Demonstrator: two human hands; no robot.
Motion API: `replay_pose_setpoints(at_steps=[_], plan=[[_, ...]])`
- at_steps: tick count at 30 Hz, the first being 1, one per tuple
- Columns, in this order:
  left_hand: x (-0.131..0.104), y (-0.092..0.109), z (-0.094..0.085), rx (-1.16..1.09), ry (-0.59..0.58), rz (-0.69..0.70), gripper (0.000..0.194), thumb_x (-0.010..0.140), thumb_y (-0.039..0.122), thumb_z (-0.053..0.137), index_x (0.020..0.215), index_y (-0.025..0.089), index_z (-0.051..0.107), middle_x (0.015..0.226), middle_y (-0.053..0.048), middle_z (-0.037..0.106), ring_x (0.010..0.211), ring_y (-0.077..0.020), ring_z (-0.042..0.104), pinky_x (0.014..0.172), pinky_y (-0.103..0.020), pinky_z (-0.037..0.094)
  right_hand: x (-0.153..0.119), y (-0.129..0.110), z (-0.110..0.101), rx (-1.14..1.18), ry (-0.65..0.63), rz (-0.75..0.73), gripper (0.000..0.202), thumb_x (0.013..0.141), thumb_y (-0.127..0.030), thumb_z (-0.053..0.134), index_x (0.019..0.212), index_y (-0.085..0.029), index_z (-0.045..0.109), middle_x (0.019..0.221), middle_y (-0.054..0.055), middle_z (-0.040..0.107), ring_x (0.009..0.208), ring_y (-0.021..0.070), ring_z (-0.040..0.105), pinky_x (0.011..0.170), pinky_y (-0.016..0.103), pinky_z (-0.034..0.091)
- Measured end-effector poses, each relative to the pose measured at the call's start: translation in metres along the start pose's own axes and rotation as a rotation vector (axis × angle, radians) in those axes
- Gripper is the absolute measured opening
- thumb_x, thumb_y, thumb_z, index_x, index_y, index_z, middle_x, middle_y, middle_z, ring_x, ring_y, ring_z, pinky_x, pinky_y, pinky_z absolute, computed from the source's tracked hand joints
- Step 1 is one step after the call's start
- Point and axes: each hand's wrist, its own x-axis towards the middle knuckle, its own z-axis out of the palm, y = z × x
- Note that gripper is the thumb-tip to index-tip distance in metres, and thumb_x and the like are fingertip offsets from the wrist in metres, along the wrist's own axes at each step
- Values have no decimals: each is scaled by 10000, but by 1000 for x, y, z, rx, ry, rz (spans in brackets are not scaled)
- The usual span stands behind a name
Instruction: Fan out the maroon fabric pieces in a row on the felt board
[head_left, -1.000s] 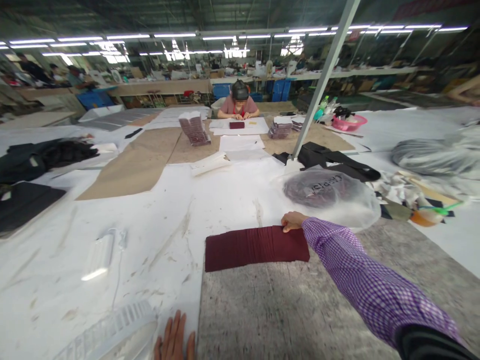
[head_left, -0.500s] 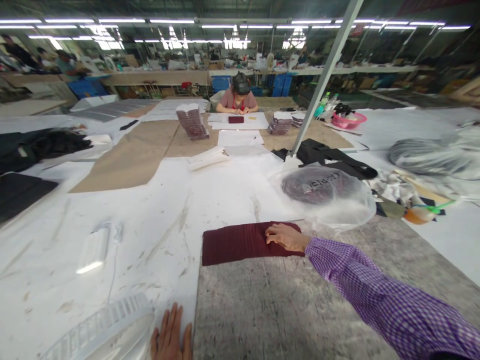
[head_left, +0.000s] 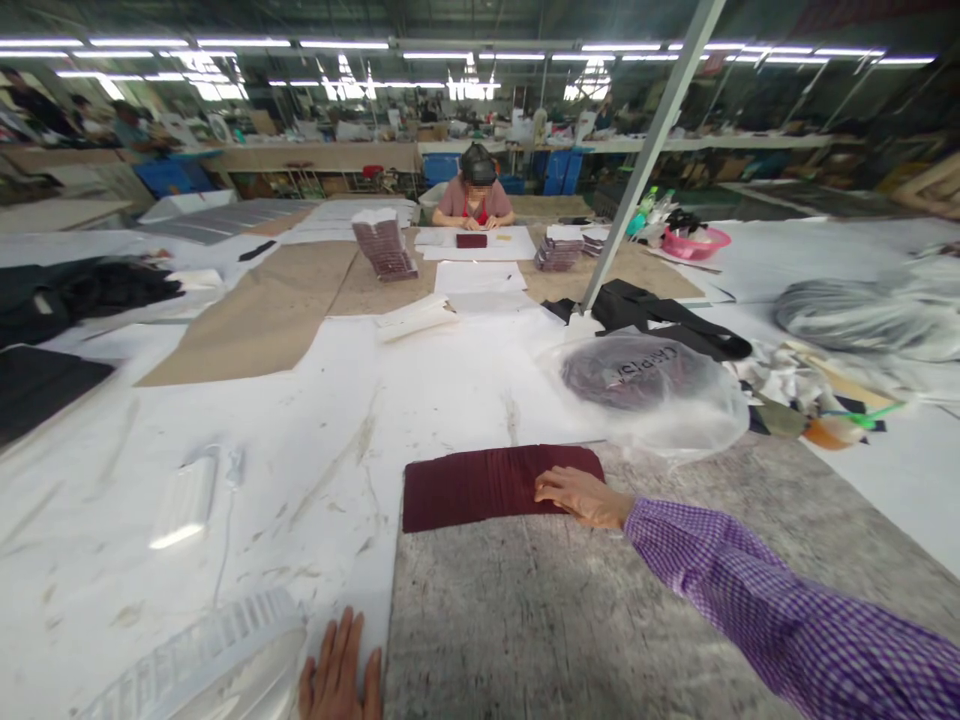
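A dark red piece of cloth (head_left: 472, 487) lies flat along the far edge of a grey mottled board (head_left: 480, 610). On the right part of the cloth rests my right hand (head_left: 583, 496), its fingers somewhat bent and apart, touching the surface without holding anything visible. My left hand (head_left: 342, 668) lies flat with spread fingers on the white table covering (head_left: 315, 540), beside the board's left edge and next to a white fan (head_left: 217, 660).
Beyond the cloth sits a clear plastic bag (head_left: 652, 395) with dark contents, near a slanted metal post (head_left: 652, 150). A white power strip (head_left: 186, 502) with a cord lies left. Across the table a person (head_left: 474, 195) sits between cloth stacks.
My right hand has slid slightly down and to the right, toward the near edge of the red cloth. My left hand has hardly moved.
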Motion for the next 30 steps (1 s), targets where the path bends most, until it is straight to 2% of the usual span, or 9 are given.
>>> replay_pose_setpoints(at_steps=[12,15,19,21,27,30], plan=[[0,-1,-1,16,10,13,645,875,284,425,1461,253,158,1351,-144,541,1267,-299,470,1019,-528,349,-28,10,-7,-26,-34,25,267,865,-99,463,1028,-235,624,1123,72,592,993,225,502,814,348,399],[1,0,-1,19,12,13,635,876,287,418,1460,250,169,1351,-142,543,1255,-304,482,1012,-530,354,-23,12,-11,-35,-48,6,225,865,-117,488,982,-237,639,1064,59,612,943,215,517,799,333,401],[0,0,0,15,6,2,620,875,300,420,1453,257,199,1367,-131,531,1260,-300,478,1020,-524,348,-5,6,-10,-45,-27,-14,314,868,-109,477,1120,-256,593,1178,66,578,1007,230,499,819,346,393],[0,-1,1,10,9,-12,627,873,307,425,1454,267,192,1367,-123,533,1274,-292,465,1033,-523,336,1,3,-7,-40,-28,-31,275,877,-137,487,1085,-265,612,1160,58,586,993,225,504,793,332,400],[-2,-3,2,-14,-9,-25,632,875,308,423,1456,275,177,1384,-124,514,1291,-285,446,1052,-526,318,1,-2,-2,-20,-7,-44,236,886,-164,488,1057,-259,620,1189,65,575,997,223,504,799,345,407],[-2,-3,2,-22,-9,-26,630,876,308,425,1455,287,177,1385,-118,514,1291,-277,446,1058,-521,313,3,-3,-3,3,10,-35,253,863,-127,502,1046,-258,618,1132,49,603,968,205,523,802,332,416]])
